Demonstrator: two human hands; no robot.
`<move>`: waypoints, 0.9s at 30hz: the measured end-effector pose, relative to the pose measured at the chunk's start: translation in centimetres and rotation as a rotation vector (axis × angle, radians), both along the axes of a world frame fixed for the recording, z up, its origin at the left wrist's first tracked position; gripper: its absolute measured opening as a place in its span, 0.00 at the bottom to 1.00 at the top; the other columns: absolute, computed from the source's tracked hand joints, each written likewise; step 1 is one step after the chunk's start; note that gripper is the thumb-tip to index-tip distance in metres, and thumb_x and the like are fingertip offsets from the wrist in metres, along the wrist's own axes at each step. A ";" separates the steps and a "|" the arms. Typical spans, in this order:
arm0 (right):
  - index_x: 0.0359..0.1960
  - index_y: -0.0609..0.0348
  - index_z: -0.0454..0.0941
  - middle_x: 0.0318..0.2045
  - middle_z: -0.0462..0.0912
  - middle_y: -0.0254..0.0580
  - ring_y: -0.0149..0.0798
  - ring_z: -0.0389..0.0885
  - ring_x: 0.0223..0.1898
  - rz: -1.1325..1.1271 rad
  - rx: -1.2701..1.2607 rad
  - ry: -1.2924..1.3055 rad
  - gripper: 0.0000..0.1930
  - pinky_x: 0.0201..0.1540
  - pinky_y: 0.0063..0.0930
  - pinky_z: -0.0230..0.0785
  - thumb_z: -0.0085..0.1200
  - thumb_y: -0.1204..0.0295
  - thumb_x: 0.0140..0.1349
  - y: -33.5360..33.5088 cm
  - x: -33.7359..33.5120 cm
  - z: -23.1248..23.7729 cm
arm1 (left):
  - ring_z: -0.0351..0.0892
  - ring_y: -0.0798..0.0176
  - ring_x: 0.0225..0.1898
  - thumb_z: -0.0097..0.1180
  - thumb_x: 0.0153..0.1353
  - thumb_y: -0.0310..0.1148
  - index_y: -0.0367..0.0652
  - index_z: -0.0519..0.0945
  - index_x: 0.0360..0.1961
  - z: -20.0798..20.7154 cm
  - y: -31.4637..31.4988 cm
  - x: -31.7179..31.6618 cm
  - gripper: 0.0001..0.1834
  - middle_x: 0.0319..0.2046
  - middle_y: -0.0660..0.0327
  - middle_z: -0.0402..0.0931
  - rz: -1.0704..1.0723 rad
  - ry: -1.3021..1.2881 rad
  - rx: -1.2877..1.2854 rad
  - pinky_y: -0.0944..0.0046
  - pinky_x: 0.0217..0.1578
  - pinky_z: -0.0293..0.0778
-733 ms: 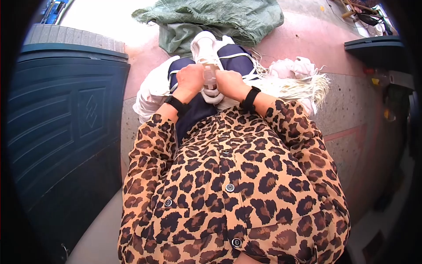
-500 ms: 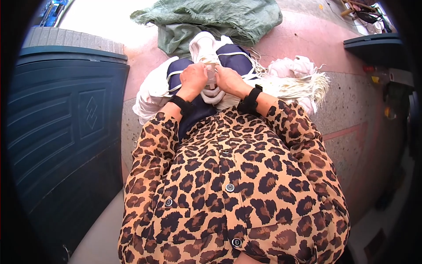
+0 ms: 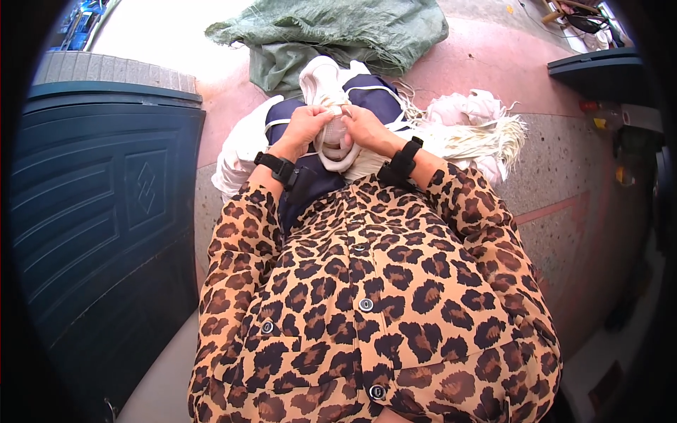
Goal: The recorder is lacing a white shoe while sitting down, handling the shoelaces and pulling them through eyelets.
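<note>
A white shoe (image 3: 321, 76) lies lengthwise across my lap, its rounded toe away from me and its collar toward me. My left hand (image 3: 309, 125) is closed, thumb and fingertips pinching at the middle of the shoe, near the tongue. Close beside it, my right hand (image 3: 368, 131) pinches the same spot, the fingertips of both hands almost meeting. A small white bit shows between them; whether it is lace or shoe edge I cannot tell. White straps or laces cross my dark blue trousers (image 3: 374, 95) on either side.
White shoe-like pieces (image 3: 236, 151) are heaped at my left. On my right lie a bundle of white laces (image 3: 497, 137) and pale pink-white pieces (image 3: 462, 107). A green woven sack (image 3: 338, 32) spreads ahead on the floor. A dark blue panelled door (image 3: 106, 162) stands left.
Both hands have shifted slightly, and the left wrist has turned. The fingertips now meet higher on the shoe, and more of its collar and inside shows below them.
</note>
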State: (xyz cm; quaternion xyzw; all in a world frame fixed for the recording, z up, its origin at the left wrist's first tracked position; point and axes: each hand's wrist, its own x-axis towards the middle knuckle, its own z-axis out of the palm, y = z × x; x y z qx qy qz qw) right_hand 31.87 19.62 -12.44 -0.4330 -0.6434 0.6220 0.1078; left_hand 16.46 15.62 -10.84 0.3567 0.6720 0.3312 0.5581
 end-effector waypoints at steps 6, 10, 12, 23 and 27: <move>0.34 0.67 0.70 0.17 0.76 0.45 0.34 0.73 0.16 -0.127 -0.259 -0.009 0.13 0.20 0.26 0.65 0.36 0.70 0.60 1.0 -0.6 1.9 | 0.74 0.64 0.19 0.56 0.51 0.35 0.33 0.78 0.26 -0.2 -0.1 0.9 0.13 0.19 0.59 0.76 -0.098 0.317 0.138 0.67 0.23 0.68; 0.31 0.69 0.73 0.21 0.77 0.57 0.50 0.78 0.25 -0.056 0.136 -0.170 0.14 0.30 0.39 0.69 0.39 0.69 0.58 1.1 -0.7 0.8 | 0.76 0.47 0.28 0.57 0.49 0.37 0.39 0.78 0.30 0.6 -0.1 1.4 0.13 0.25 0.44 0.75 -0.226 0.675 0.217 0.58 0.28 0.70; 0.30 0.69 0.73 0.23 0.76 0.59 0.53 0.77 0.29 0.009 0.262 -0.195 0.14 0.33 0.42 0.68 0.40 0.69 0.57 1.3 -0.5 0.7 | 0.76 0.47 0.29 0.56 0.49 0.38 0.40 0.77 0.33 1.5 -0.7 1.4 0.14 0.25 0.45 0.75 -0.237 0.723 0.253 0.57 0.29 0.70; 0.30 0.69 0.72 0.26 0.76 0.58 0.47 0.76 0.31 -0.057 0.347 -0.034 0.19 0.35 0.36 0.65 0.41 0.60 0.58 3.8 2.3 5.3 | 0.75 0.46 0.26 0.48 0.56 0.40 0.42 0.75 0.28 2.7 0.1 1.9 0.12 0.22 0.49 0.74 -0.384 0.965 0.324 0.52 0.27 0.70; 0.31 0.69 0.73 0.28 0.75 0.60 0.52 0.75 0.33 0.019 0.511 -0.194 0.17 0.37 0.38 0.65 0.42 0.62 0.57 4.0 4.1 3.2 | 0.74 0.47 0.23 0.45 0.58 0.38 0.39 0.71 0.21 3.6 -2.1 1.5 0.15 0.18 0.50 0.73 -0.334 1.057 0.413 0.53 0.24 0.70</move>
